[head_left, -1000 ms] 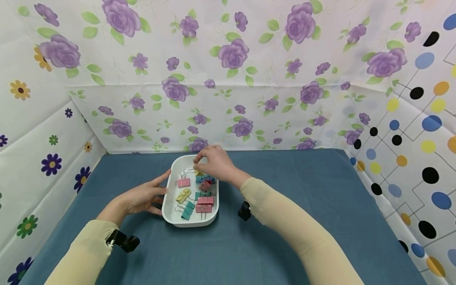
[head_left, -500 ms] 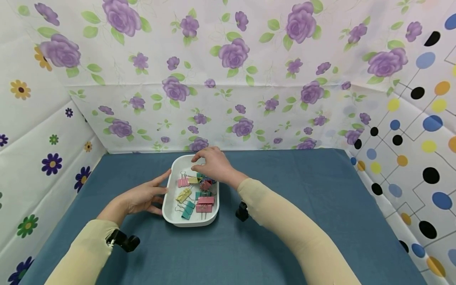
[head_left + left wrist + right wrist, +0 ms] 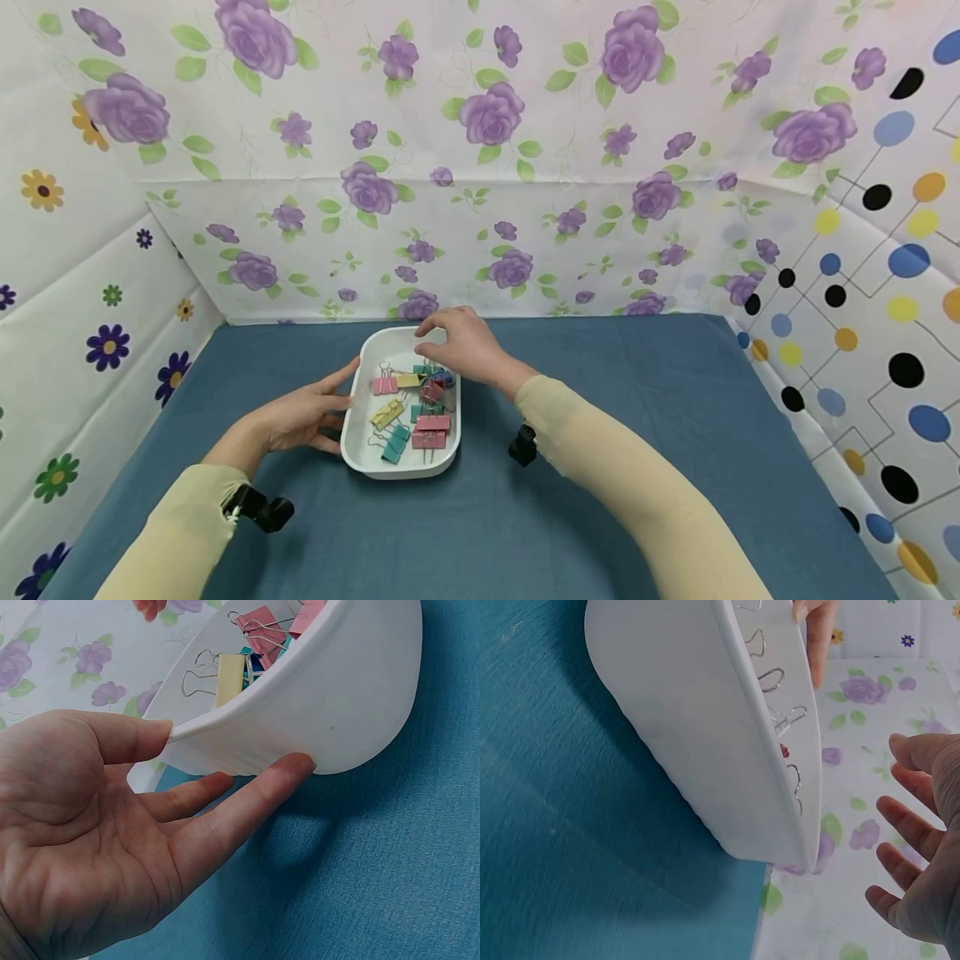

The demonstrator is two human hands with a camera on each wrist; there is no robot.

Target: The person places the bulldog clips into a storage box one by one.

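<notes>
Several binder clips lie in a white tray [image 3: 401,473]. Among them are a pink clip [image 3: 385,385], a pale yellow clip [image 3: 408,380] beside it, a patterned yellow clip [image 3: 387,412] and a teal clip [image 3: 396,444]. Pink, blue and teal clips crowd the right side. My left hand [image 3: 300,417] rests against the tray's left side; in the left wrist view the thumb touches the rim and straight fingers lie along the outer wall. Over the tray's far right corner hovers my right hand [image 3: 468,348], its fingers spread and holding nothing, as the right wrist view shows.
Blue cloth [image 3: 615,417] covers the table around the tray. A flowered sheet [image 3: 480,242] stands along the back edge, with patterned sheets on the left and right. A small black camera [image 3: 258,507] is strapped to the left wrist, another [image 3: 522,446] to the right.
The right hand let go of the pale yellow clip, which now lies beside the pink one, and has since drawn slightly right. The left hand and tray stay in place.
</notes>
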